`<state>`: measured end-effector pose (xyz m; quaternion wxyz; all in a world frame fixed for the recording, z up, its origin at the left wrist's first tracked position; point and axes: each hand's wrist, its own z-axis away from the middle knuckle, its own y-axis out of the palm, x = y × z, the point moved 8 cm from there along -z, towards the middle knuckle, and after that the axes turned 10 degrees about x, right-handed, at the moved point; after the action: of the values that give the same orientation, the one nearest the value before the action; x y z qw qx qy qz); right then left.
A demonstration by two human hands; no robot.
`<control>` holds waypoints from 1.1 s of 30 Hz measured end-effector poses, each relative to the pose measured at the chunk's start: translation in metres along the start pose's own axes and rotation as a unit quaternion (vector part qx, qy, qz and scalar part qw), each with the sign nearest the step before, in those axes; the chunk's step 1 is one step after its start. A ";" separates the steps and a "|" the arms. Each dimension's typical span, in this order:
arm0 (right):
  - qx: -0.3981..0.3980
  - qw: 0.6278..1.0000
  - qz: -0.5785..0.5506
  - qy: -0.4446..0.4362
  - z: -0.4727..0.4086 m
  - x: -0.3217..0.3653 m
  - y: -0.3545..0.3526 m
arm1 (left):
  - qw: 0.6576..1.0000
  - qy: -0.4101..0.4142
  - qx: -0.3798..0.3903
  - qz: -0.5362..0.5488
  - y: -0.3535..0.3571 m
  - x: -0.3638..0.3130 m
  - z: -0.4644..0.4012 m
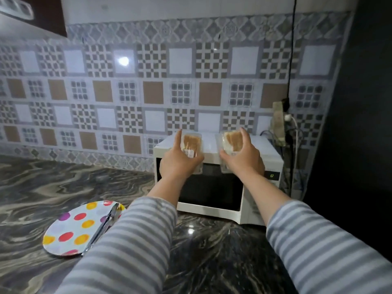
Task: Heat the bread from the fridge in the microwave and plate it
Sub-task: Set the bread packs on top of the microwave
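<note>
Two clear plastic packs of sliced bread sit at the front edge of the white microwave's top. My left hand grips the left bread pack. My right hand grips the right bread pack. The microwave door is closed, dark glass facing me, and its display shows a green digit. A white plate with coloured dots lies on the counter at the lower left, with metal tongs resting across its right side.
The dark marbled counter stretches left of the microwave. A power strip with plugs and cables hangs on the tiled wall behind the microwave's right corner. A dark tall surface closes off the right side. A cupboard hangs at the upper left.
</note>
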<state>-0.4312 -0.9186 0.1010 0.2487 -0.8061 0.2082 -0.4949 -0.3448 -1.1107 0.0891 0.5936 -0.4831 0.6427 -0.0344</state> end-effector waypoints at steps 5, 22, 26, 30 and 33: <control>0.002 1.000 -0.008 0.005 -0.073 -0.005 0.003 | 1.000 0.011 0.006 0.014 0.028 -0.018 -0.082; 0.048 0.994 0.039 0.094 -0.175 -0.049 0.053 | 0.997 -0.006 0.066 -0.026 0.107 -0.012 -0.201; 0.056 0.993 0.047 0.098 -0.174 -0.047 0.054 | 0.996 -0.006 0.079 -0.032 0.107 -0.014 -0.202; 0.081 0.989 0.062 0.103 -0.172 -0.045 0.055 | 0.995 0.003 0.099 -0.032 0.104 -0.015 -0.196; 0.094 0.987 0.087 0.098 -0.159 -0.039 0.052 | 0.995 0.012 0.077 -0.059 0.089 -0.014 -0.179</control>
<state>-0.5954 -0.9679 0.1040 0.3438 -0.7056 0.2535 -0.5653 -0.5416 -1.1493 0.0973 0.6183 -0.4728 0.6154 -0.1243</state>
